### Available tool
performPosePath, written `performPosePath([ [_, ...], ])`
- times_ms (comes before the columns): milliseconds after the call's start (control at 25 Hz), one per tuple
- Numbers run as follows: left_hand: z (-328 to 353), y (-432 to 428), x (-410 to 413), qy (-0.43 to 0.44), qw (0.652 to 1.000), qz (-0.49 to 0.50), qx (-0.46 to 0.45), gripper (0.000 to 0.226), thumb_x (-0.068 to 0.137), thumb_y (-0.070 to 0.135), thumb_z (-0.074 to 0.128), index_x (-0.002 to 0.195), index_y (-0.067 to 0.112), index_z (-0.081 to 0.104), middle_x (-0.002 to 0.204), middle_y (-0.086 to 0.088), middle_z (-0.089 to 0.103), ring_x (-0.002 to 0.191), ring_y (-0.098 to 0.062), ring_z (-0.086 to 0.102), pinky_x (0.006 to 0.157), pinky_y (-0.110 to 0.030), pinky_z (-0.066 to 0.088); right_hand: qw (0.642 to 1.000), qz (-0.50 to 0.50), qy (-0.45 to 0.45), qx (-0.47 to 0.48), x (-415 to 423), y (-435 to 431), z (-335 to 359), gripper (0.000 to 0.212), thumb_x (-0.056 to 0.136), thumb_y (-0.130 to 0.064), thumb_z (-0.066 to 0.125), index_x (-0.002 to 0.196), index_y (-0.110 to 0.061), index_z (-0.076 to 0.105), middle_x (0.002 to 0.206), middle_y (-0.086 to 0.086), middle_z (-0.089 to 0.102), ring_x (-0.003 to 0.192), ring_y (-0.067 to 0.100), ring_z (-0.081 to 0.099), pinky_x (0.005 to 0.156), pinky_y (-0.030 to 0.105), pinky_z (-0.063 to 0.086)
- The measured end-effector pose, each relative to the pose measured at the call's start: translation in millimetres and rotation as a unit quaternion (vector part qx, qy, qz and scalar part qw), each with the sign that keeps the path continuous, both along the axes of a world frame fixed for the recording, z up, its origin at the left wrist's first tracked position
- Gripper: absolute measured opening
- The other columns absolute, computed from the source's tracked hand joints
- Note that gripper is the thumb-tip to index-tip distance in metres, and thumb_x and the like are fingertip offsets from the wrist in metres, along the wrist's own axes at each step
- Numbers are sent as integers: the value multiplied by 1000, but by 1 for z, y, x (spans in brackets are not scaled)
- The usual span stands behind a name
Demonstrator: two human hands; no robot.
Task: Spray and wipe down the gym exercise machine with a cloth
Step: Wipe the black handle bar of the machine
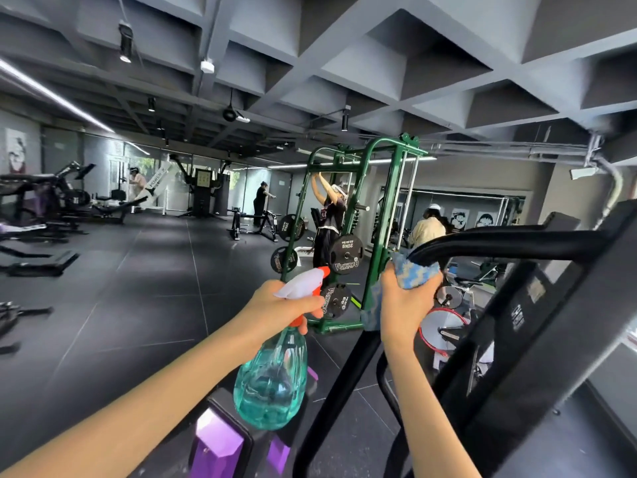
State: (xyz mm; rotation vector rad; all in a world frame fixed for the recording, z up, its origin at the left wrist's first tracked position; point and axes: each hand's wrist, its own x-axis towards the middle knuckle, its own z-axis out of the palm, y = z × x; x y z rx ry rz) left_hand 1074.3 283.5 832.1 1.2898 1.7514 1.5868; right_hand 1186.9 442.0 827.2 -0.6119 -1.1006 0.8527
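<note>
My left hand (275,307) grips the neck of a teal spray bottle (272,381) with a white and orange trigger head, held upright at centre, nozzle aimed right. My right hand (401,298) holds a blue and cream cloth (415,270) pressed around the curved end of a black handle bar (510,241) on the black exercise machine (537,339) at the right. Part of the cloth hangs below my right hand. The machine's frame fills the lower right, with purple panels (215,439) at the bottom.
A green power rack (382,215) with black weight plates stands just behind my hands, a person reaching up inside it. Other people and machines are spread at the back and left. Exercise bikes (444,326) sit behind the handle bar. Dark floor tiles stretch across the left.
</note>
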Motion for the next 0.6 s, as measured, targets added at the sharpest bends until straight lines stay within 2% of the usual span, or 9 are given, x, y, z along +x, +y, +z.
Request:
performPosePath([
  [120, -10, 3, 0, 4, 1000, -1, -21, 6, 90, 23, 67, 88, 19, 71, 75, 6, 74, 55, -11, 55, 68, -19, 44, 996, -2, -39, -80, -19, -9, -70, 55, 78, -10, 71, 125, -17, 43, 94, 4, 61, 74, 15, 60, 74, 29, 48],
  [240, -13, -1, 0, 16, 999, -6, -30, 11, 90, 23, 67, 83, 17, 71, 65, 8, 71, 52, -9, 54, 66, -17, 43, 986, 57, -95, -123, -20, -18, -115, 47, 78, -7, 70, 111, -24, 41, 90, 7, 62, 72, 17, 61, 70, 29, 45],
  [320, -10, -5, 0, 26, 999, -15, -28, 11, 90, 22, 67, 80, 24, 69, 60, 8, 69, 52, -11, 53, 62, -12, 43, 988, 69, -101, -98, -15, -18, -108, 43, 78, -8, 72, 110, -20, 47, 94, 5, 64, 85, 25, 64, 78, 34, 50],
  [400, -9, -6, 0, 30, 999, -27, -22, 16, 91, 20, 66, 78, 29, 66, 57, 8, 68, 55, -13, 53, 58, -9, 44, 997, 30, -64, -43, -6, -12, -73, 54, 77, -14, 74, 123, -16, 45, 112, 5, 62, 99, 20, 62, 92, 35, 49],
  [440, -10, -6, -1, 30, 999, -30, -20, 17, 91, 19, 66, 78, 30, 65, 58, 7, 68, 56, -14, 54, 58, -8, 44, 999, 9, -36, -17, -2, -8, -48, 60, 77, -16, 74, 128, -16, 42, 117, 2, 59, 100, 14, 61, 93, 29, 48],
  [520, -15, -1, -4, 19, 999, -31, -22, 11, 90, 20, 67, 80, 24, 69, 70, 4, 72, 57, -15, 55, 63, -13, 45, 1000, -17, -1, 9, 2, -1, -5, 62, 78, -15, 73, 130, -12, 40, 104, -5, 58, 88, 6, 60, 85, 23, 49],
  [600, -23, 4, -8, 13, 999, -31, -32, 10, 89, 22, 69, 85, 14, 73, 82, -5, 75, 61, -16, 57, 70, -20, 45, 999, -35, 0, 12, -4, -2, -3, 60, 77, -14, 71, 129, -11, 41, 92, -10, 57, 78, 7, 59, 77, 23, 50],
])
